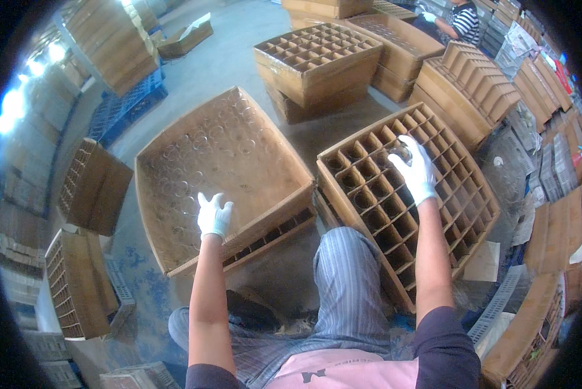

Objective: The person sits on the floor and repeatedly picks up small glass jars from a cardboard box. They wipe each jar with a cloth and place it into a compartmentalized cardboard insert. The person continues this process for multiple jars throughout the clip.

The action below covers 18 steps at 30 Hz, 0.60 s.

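My left hand (214,214), in a white glove, is over the near side of a shallow cardboard box (271,204), its fingers spread. Clear round glass pieces (216,132) stand in that box, mostly along its left and far sides. My right hand (414,165), also gloved, is at the cells of a divided cardboard box (476,243) to the right, thumb and fingers around a small clear glass piece (404,153). Several cells near the box's left side hold round glass pieces (364,198); their exact shape is hard to tell.
Another divided carton (315,58) stands on stacked boxes ahead. Cardboard dividers (483,80) rest on a carton at the right. Blue plastic pallets (125,109) and divided boxes (79,287) are at the left. A person (459,24) in a striped shirt sits at the far right.
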### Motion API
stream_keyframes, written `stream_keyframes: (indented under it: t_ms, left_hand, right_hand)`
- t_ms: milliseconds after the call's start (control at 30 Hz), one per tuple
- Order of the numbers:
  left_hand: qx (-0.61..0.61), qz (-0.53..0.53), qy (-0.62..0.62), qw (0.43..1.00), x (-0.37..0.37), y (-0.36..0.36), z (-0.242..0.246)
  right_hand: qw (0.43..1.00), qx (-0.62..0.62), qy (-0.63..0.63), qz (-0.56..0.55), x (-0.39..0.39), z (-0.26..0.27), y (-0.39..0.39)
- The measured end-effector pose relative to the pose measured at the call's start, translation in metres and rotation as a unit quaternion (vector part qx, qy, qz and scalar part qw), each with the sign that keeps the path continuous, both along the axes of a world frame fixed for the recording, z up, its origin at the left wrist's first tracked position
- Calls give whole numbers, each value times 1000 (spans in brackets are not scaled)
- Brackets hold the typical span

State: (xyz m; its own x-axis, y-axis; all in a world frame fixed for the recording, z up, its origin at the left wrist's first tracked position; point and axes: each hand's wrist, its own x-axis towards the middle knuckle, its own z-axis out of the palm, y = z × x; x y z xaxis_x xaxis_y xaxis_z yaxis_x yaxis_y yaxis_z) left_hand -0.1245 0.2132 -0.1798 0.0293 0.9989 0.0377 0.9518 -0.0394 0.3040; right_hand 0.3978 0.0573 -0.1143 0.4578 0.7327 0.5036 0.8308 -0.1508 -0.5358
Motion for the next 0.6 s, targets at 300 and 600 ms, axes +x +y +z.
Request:
stream_keyframes:
  t_ms: [300, 600]
  left_hand:
    - [350, -91, -141, 922, 52, -117, 109]
    - [-53, -401, -571, 714, 78, -224, 184]
  right_hand:
    - [972, 108, -10, 206, -142, 77, -15]
    - [665, 199, 400, 599, -282, 134, -75]
